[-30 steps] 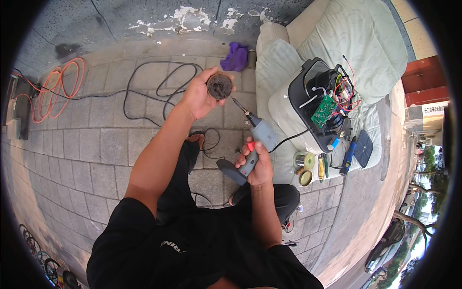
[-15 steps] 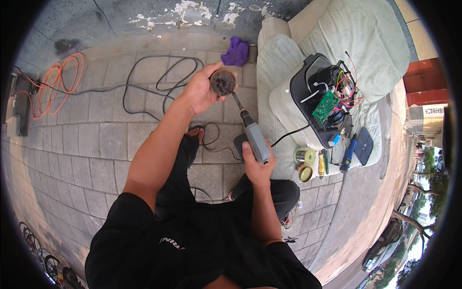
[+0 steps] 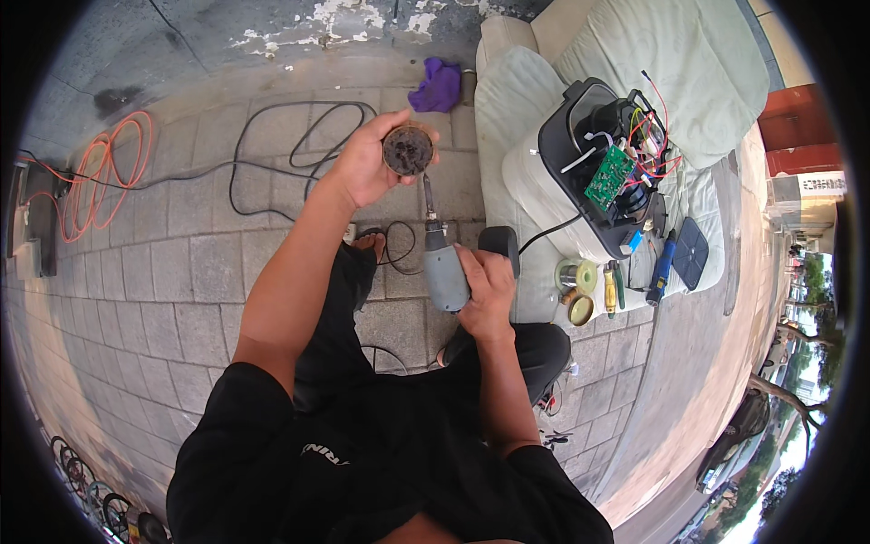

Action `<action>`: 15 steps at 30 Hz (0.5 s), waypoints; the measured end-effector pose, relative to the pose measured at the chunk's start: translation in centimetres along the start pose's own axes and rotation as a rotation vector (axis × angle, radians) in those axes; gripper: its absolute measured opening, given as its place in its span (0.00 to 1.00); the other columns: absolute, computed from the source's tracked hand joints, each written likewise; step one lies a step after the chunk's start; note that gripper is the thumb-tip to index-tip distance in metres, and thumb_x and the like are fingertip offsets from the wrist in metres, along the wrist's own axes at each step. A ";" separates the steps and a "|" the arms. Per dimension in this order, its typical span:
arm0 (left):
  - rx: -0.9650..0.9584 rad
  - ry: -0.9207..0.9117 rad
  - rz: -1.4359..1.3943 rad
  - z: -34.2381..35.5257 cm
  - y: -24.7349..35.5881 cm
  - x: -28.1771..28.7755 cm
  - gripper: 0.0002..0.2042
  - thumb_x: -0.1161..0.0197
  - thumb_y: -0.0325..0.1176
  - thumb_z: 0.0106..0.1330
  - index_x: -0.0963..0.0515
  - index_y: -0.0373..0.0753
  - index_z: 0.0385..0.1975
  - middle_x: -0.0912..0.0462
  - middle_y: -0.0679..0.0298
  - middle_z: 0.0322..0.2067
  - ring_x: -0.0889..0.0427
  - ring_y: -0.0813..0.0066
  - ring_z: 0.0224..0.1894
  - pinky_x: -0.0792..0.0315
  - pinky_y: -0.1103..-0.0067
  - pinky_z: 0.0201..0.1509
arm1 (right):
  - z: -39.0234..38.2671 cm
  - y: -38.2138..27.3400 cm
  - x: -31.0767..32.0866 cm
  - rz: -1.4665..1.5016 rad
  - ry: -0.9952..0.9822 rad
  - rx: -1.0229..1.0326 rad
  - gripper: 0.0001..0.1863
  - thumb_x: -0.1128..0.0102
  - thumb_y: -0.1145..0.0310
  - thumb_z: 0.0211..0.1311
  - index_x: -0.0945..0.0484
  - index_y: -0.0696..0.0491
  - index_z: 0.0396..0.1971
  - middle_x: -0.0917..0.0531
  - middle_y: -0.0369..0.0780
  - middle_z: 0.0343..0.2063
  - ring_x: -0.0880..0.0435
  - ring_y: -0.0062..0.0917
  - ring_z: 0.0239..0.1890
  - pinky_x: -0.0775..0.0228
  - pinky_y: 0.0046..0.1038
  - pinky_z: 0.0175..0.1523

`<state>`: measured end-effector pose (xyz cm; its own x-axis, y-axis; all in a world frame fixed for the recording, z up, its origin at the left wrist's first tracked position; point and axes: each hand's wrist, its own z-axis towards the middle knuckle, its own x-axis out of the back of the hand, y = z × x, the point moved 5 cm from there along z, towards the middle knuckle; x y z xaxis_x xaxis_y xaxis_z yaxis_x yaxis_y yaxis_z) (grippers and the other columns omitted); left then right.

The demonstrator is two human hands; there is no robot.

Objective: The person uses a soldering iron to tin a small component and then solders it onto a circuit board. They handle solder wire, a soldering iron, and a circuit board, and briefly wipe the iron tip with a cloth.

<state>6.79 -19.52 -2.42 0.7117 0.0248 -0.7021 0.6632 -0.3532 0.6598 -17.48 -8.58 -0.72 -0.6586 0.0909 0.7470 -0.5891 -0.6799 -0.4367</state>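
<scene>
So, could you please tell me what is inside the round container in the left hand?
A dark, lumpy mass shows inside the container, held in the left hand. It hides the bottom, so anything beneath cannot be seen.

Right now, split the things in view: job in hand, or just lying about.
Job in hand:
- open round container of dark material, in left hand
- grey pistol-shaped tool with metal tip, in right hand
- perhaps white appliance with exposed green circuit board

Apparently lying about:
- crumpled purple cloth
- coiled orange cord
</scene>
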 end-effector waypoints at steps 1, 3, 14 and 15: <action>0.004 0.003 -0.002 0.0 0.0 0.0 0.26 0.52 0.53 0.78 0.17 0.34 0.44 0.12 0.53 0.34 0.21 0.70 0.23 0.26 0.76 0.29 | 0.0 0.0 0.0 0.001 0.000 0.002 0.30 0.31 0.74 0.44 0.15 0.51 0.54 0.18 0.39 0.38 0.18 0.37 0.40 0.29 0.38 0.47; 0.001 0.042 -0.008 0.2 -0.2 0.1 0.26 0.52 0.53 0.78 0.17 0.34 0.44 0.12 0.53 0.35 0.21 0.69 0.22 0.26 0.75 0.30 | -0.3 0.1 -0.2 -0.013 -0.010 0.012 0.30 0.31 0.74 0.44 0.15 0.51 0.54 0.18 0.39 0.39 0.18 0.37 0.40 0.29 0.38 0.47; 0.004 0.056 -0.034 0.4 -0.1 0.9 0.26 0.53 0.52 0.78 0.18 0.34 0.46 0.13 0.52 0.36 0.21 0.67 0.24 0.26 0.74 0.30 | -0.6 0.3 -0.6 -0.034 0.029 0.044 0.30 0.30 0.74 0.45 0.15 0.52 0.55 0.18 0.40 0.39 0.19 0.37 0.40 0.29 0.37 0.47; 0.003 0.059 -0.028 0.3 -0.1 0.9 0.26 0.53 0.52 0.78 0.18 0.34 0.46 0.13 0.52 0.36 0.20 0.67 0.24 0.26 0.74 0.30 | -0.5 0.2 -0.6 -0.036 0.033 0.035 0.30 0.31 0.74 0.46 0.15 0.52 0.55 0.18 0.39 0.39 0.19 0.36 0.40 0.29 0.37 0.47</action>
<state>7.26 -19.78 -3.21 0.7055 0.0900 -0.7029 0.6823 -0.3543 0.6395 -17.42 -8.39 -1.49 -0.6525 0.1393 0.7449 -0.5963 -0.7010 -0.3912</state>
